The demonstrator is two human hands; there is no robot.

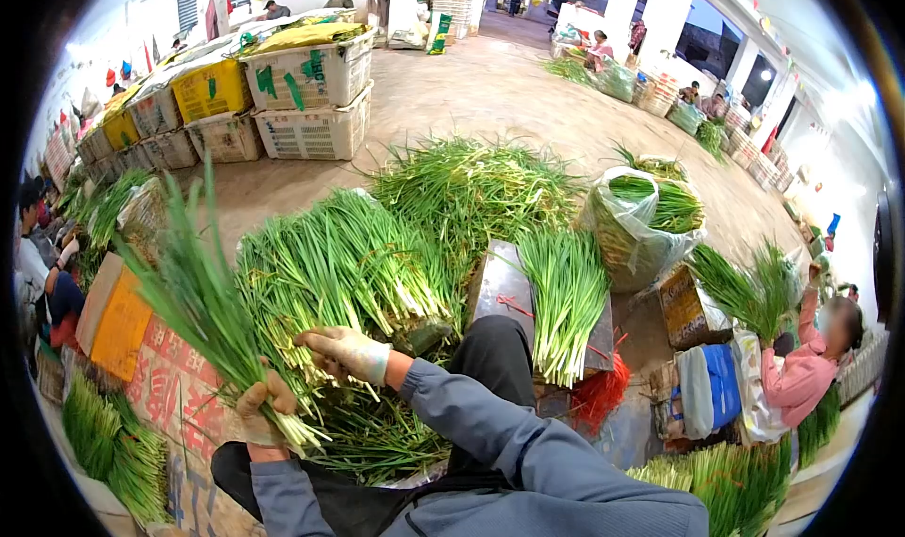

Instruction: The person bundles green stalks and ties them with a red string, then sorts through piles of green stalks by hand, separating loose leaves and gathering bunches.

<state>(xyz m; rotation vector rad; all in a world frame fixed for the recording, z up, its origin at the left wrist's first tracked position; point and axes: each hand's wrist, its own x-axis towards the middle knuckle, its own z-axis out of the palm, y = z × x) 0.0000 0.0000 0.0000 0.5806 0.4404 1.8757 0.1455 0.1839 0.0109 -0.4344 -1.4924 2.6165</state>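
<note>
My left hand [264, 410], in a pale stained glove, is wrapped round the white stem ends of a bunch of green stalks [203, 301], whose leaves fan up and to the left. To its right, my gloved right hand [349, 353] has its fingers apart, pointing left, over the near edge of a large heap of green stalks [330, 264]. Nothing shows in its grasp. Loose stalks [386, 438] lie below it, by my legs. A neat bundle [566, 297] rests on a metal-topped stand [500, 287] right of my knee.
Red ties [603, 393] hang beside the stand. A lined basket of stalks [641, 226] stands beyond it. Another person in pink [801, 377] holds stalks at the right. Stacked crates [311, 132] stand at the back left. An orange box [123, 325] lies at the left.
</note>
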